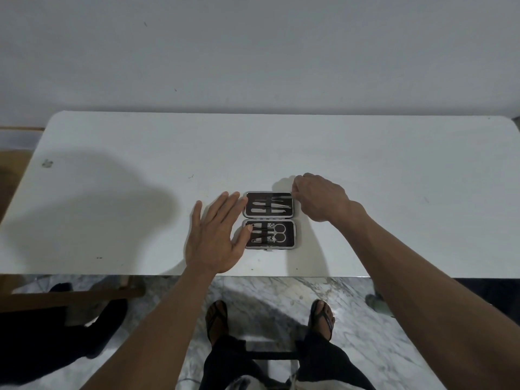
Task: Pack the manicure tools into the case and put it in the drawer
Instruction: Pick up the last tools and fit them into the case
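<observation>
The manicure case [296, 234] lies open and flat on the white table [394, 178], near its front edge. Its far half holds several slim metal tools [270, 205] under straps. The near half holds clippers [270, 232] and small scissors [279, 232]. My left hand [216, 235] is spread with straight fingers at the case's left side, its thumb tip resting on the near half's left edge. My right hand [320, 198] is curled at the far half's right corner, fingertips pinching that corner. No drawer is in view.
A wall rises directly behind the table. Wooden furniture [14, 170] stands to the left of the table, and a dark shape [42, 333] lies on the marble floor below it. My sandalled feet [216, 319] stand just under the table's front edge.
</observation>
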